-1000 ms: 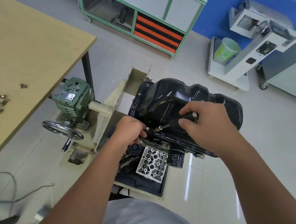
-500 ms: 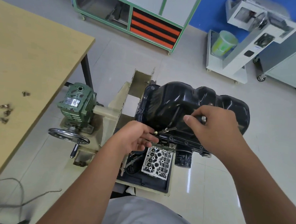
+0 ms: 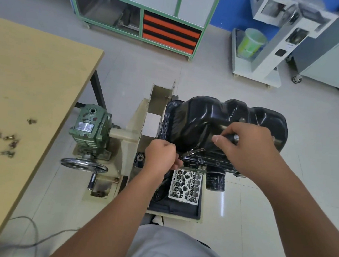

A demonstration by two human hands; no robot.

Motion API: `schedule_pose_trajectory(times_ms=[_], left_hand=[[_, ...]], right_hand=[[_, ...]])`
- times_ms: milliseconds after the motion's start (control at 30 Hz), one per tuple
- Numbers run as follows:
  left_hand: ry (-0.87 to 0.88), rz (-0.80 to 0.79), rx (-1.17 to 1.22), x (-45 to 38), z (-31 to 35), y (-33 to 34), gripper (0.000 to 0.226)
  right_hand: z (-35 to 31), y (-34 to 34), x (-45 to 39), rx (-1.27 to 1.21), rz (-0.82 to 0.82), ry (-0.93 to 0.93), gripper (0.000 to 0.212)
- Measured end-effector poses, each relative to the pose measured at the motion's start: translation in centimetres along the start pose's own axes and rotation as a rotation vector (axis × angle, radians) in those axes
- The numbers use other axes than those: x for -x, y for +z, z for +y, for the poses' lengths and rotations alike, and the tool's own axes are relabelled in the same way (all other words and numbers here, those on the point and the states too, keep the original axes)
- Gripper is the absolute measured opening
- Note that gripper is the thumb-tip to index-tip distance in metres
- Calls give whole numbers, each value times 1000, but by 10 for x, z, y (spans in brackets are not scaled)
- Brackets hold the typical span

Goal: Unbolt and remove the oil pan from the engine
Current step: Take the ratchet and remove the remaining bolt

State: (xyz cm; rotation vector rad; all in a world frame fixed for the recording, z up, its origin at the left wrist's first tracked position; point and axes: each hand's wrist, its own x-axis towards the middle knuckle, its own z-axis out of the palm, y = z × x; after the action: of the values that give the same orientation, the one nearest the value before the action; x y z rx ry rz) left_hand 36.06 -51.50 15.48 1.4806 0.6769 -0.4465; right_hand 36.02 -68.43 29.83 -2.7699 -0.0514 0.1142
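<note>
The black oil pan (image 3: 215,123) sits upturned on the engine (image 3: 206,167), which is clamped in a cream stand (image 3: 132,137) on the floor; its flange runs along the near edge, just under both hands. A slim ratchet (image 3: 196,150) reaches from the right hand down to a bolt at the pan's near left corner.

Judging from this, the likeliest slip is the socket riding off the bolt head, since the tool meets the flange at a slant; that could round the head or throw knuckles against the flange. A freed bolt could also drop into the tray (image 3: 177,211) under the engine, or among the parts below the flange. If bolts elsewhere are already out, the pan may shift or stick on its seal when the last one lets go.

The right hand (image 3: 249,148) has its fingers curled tight around the ratchet's dark handle, thumb laid along it. The left hand (image 3: 160,157) is bunched at the socket end, fingers (image 3: 177,166) drawn together; whether they pinch the socket or a bolt I cannot tell.

Loose bolts (image 3: 8,140) lie in a small scatter on the desk (image 3: 37,83), well apart from the engine. A green gearbox (image 3: 88,124) with a handwheel (image 3: 83,165) flanks the stand.
</note>
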Motion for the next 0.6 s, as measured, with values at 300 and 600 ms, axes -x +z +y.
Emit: schedule_pose_trajectory(times_ms=[300,600], left_hand=[[-73,-101,223,4,7,3,15],[-145,-161,305,6,13,-5,15]], right_hand=[[-32,-13,-9,247,-224,-311,14],[-36,-15,-11,226,-215,-283,27]])
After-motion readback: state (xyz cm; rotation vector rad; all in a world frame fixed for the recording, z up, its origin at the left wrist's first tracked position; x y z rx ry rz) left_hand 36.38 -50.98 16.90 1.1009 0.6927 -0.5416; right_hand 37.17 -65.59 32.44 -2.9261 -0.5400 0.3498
